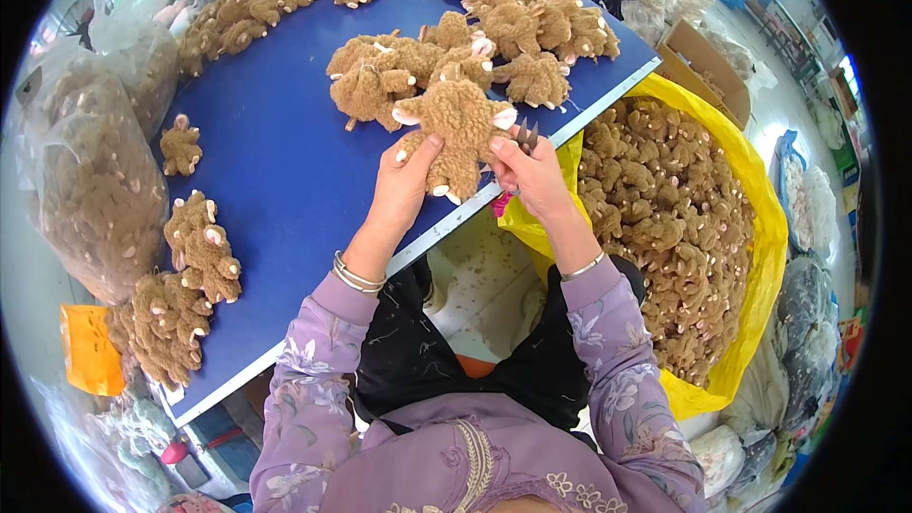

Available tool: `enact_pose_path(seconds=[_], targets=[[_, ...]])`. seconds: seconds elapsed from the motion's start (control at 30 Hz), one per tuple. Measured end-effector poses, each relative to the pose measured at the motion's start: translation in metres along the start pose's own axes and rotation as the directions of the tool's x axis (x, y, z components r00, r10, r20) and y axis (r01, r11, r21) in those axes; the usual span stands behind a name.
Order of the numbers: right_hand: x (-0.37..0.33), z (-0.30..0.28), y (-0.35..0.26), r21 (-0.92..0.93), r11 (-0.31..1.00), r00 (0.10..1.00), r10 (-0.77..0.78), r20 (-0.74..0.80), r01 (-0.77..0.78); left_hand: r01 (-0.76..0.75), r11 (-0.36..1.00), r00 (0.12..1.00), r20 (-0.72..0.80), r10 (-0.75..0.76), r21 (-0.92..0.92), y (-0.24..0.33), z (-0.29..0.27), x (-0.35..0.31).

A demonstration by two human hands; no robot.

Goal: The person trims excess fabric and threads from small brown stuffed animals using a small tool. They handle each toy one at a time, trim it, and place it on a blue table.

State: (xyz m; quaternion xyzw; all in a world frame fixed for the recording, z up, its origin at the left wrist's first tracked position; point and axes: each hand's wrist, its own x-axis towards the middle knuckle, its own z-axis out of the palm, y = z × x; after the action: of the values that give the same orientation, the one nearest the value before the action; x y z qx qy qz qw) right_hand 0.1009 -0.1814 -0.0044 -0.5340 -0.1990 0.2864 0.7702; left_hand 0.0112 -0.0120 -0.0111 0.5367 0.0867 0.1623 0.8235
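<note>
My left hand [403, 180] and right hand [534, 177] pinch brown toy [458, 138] above desk [285, 190]; right holds scissors [526, 136] too. Other toys [508, 21] on desk, many in yellow bag [771, 266]; which are finished, I cannot tell.

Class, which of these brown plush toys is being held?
The toy between the left hand and right hand, pale ears spread; the other toys on the table and in the yellow bag lie unheld.

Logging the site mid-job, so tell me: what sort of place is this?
Probably a soft-toy workshop: brown plush toys lie in clusters on the blue table, many more fill a yellow bag beside it, and a bulging clear plastic bag stands at left.
</note>
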Motion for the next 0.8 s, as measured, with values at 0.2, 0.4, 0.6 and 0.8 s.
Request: enact_pose_path(seconds=[0.2, 0.4, 0.6, 0.8], targets=[[0.004, -0.016, -0.009, 0.039, 0.997, 0.994, -0.064, -0.091, 0.068, -0.072, 0.985, 0.995, -0.058, 0.082, 0.158, 0.013, 0.005, -0.005], [0.001, -0.015, -0.008, -0.161, 0.984, 0.991, -0.09, -0.094, 0.074, -0.079, 0.949, 0.996, 0.068, 0.062, 0.305, 0.0, 0.006, -0.006], [0.003, -0.018, -0.015, -0.044, 0.998, 0.977, 0.026, -0.211, -0.036, -0.06, 0.974, 0.997, 0.069, 0.046, 0.218, 0.003, 0.009, -0.005], [-0.004, -0.012, -0.018, -0.161, 0.985, 0.997, 0.051, -0.055, -0.06, 0.001, 0.962, 0.995, 0.094, -0.027, 0.274, 0.005, 0.009, -0.006]])
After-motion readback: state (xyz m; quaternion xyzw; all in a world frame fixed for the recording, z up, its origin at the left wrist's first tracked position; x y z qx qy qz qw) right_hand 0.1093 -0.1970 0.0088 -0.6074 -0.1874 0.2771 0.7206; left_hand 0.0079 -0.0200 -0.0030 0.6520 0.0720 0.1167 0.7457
